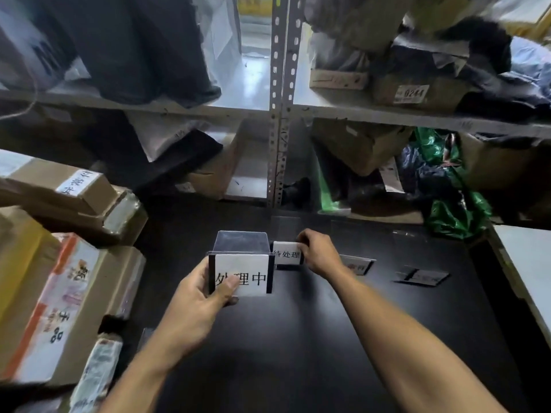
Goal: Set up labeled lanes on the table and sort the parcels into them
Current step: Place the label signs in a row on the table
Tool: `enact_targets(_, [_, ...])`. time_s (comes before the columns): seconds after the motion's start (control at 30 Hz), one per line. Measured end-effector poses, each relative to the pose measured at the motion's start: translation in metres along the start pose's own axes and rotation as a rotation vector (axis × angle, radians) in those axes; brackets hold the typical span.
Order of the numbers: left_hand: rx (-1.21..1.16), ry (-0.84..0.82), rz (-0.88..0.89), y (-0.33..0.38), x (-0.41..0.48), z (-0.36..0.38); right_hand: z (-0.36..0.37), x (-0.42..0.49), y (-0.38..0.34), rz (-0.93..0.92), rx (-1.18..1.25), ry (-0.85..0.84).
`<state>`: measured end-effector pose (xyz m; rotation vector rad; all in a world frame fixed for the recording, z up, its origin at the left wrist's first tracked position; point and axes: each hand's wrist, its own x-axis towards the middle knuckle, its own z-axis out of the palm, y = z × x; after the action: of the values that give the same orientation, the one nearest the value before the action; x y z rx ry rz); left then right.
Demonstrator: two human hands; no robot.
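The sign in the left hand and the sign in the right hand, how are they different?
The left-hand sign reads 处理中; the right-hand sign reads 待处理. The left-hand sign is nearer and looks bigger; the right-hand sign sits farther back. Both are white labels with black writing.

Grey metal shelving (244,99), slotted upright post (280,84), thin cord at left (35,93), white panel at right (524,257)

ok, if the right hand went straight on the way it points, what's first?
Probably the clear sign stand held by the left hand: the right hand, pinching a small label card, points left toward it. Depth between them is unclear.
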<state>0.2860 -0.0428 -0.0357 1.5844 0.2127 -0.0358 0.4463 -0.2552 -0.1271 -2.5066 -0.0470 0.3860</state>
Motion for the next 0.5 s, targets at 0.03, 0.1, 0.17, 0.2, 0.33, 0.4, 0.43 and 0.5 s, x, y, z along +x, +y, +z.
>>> enact_targets(0.03, [-0.001,0.009,-0.006,-0.004,0.001,0.001,0.003,0.003,0.002,0.002,-0.008,-0.011])
enact_targets(0.1, [-0.011,0.024,-0.014,-0.009,0.003,0.001,0.008,0.007,0.004,-0.005,-0.027,-0.035])
enact_targets(0.17, [-0.020,0.028,-0.017,-0.013,0.004,0.001,0.010,0.009,0.006,-0.012,-0.040,-0.050])
enact_targets(0.2, [-0.025,0.032,-0.016,-0.015,0.004,0.001,0.011,0.009,0.007,-0.014,-0.042,-0.053])
enact_targets(0.33, [-0.038,0.044,-0.019,-0.015,0.001,0.000,0.011,0.011,0.009,-0.017,-0.047,-0.062])
enact_targets(0.4, [-0.049,0.050,-0.019,-0.016,-0.002,-0.003,0.009,0.011,0.007,-0.011,-0.054,-0.081])
enact_targets(0.43, [-0.053,0.049,-0.015,-0.016,-0.003,-0.005,0.008,0.011,0.006,-0.008,-0.057,-0.093])
enact_targets(0.5, [-0.052,0.045,-0.016,-0.013,-0.009,-0.008,0.004,0.006,0.002,-0.004,-0.053,-0.108])
